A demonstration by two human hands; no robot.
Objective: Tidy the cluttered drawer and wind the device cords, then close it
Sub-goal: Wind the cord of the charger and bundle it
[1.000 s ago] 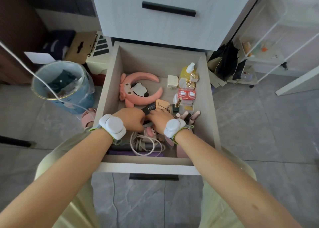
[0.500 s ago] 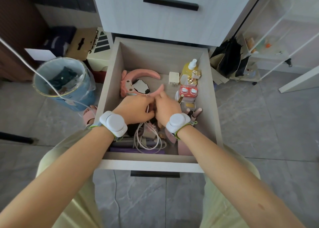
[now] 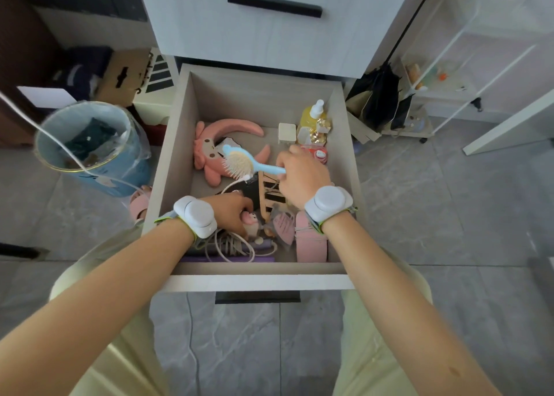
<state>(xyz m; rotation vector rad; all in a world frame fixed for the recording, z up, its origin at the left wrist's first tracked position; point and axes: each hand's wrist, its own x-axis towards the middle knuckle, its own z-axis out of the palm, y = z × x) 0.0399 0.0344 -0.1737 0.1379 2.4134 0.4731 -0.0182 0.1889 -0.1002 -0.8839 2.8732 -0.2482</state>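
Newly lifted by right hand (image 3: 302,179), blue hairbrush (image 3: 239,164) lies crosswise, head left.

Drawer (image 3: 180,155): pulled out, pale wood inside, cluttered. Off-white cord (image 3: 232,247): loose, tangled coil at 7 o'clock by the front wall, lying over a purple item. Blue hairbrush (image 3: 239,163): raised above the middle, bristles showing, head toward 9 o'clock, handle toward 3. Pink plush (image 3: 207,152): at 10 o'clock. Yellow bottle (image 3: 311,115): upright at 1 o'clock, white charger block (image 3: 286,133) just beside it.
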